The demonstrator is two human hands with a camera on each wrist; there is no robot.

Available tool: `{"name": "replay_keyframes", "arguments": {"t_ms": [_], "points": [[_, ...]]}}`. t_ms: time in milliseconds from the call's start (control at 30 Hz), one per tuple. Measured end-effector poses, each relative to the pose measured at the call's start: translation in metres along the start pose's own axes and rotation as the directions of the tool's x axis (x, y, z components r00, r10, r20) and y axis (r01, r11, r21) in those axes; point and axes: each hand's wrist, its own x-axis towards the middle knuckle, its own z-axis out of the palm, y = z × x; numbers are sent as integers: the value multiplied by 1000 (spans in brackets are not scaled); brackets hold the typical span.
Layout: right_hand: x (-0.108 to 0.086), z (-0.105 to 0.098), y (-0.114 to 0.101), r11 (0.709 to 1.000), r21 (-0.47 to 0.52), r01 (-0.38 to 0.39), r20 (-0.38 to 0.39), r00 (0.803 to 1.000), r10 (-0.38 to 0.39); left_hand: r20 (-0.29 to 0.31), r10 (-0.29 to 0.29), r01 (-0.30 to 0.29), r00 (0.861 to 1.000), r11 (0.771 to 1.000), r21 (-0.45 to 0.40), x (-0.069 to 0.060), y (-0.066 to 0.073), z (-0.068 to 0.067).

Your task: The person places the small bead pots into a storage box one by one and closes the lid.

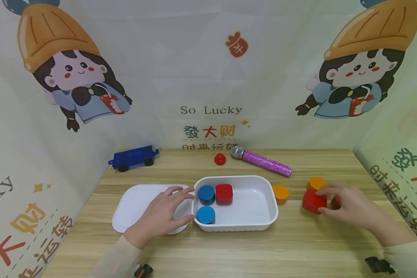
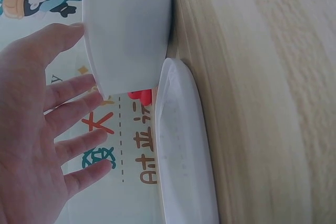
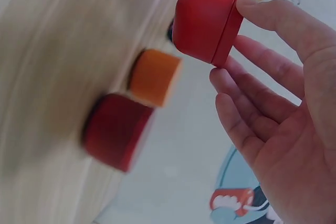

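Observation:
My right hand (image 1: 345,202) pinches a red rounded block (image 3: 207,19) between thumb and fingers, holding it off the table right of the white plastic box (image 1: 253,226). Beneath that hand, a second red block (image 3: 116,129) stands on the table beside an orange round block (image 3: 154,76). My left hand (image 1: 163,212) has its fingers spread, with thumb and fingertips against the left end of the box. Inside the box are a blue round block (image 1: 206,195), another blue round block (image 1: 206,214) and a red rounded-square block (image 1: 224,194).
A white lid (image 1: 135,204) lies flat under the left hand. One orange block (image 1: 281,194) sits against the box's right end. Behind stand a blue toy wagon (image 1: 133,157), a small red object (image 1: 220,159) and a purple glittery microphone (image 1: 264,161). A printed cloth backs the table.

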Motion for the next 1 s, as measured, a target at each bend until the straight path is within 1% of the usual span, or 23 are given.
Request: {"name": "replay_keyframes", "arguments": {"t_ms": [100, 200, 400, 567, 733, 867, 1000], "points": [[8, -4, -10, 998, 42, -41, 35, 999, 40, -6, 1, -1, 1000, 1000, 3, 0, 0, 0], [17, -7, -20, 996, 64, -60, 39, 998, 57, -13, 4, -3, 1000, 1000, 7, 0, 0, 0], [30, -10, -41, 997, 68, -48, 23, 999, 46, -12, 7, -7, 1000, 1000, 4, 0, -1, 2], [42, -9, -63, 997, 81, 7, 2, 1000, -7, -5, 1, -1, 1000, 1000, 3, 0, 0, 1], [55, 0, -79, 993, 99, 61, -13, 998, -60, -2, -4, 4, 1000, 1000, -1, 0, 1, 0], [66, 10, -89, 987, 123, 106, 6, 994, -108, -3, -2, 2, 1000, 1000, -2, 0, 0, 1], [73, 22, -99, 978, 160, 130, 44, 989, -139, -5, 0, 0, 1000, 1000, -1, 0, -1, 2]]}}
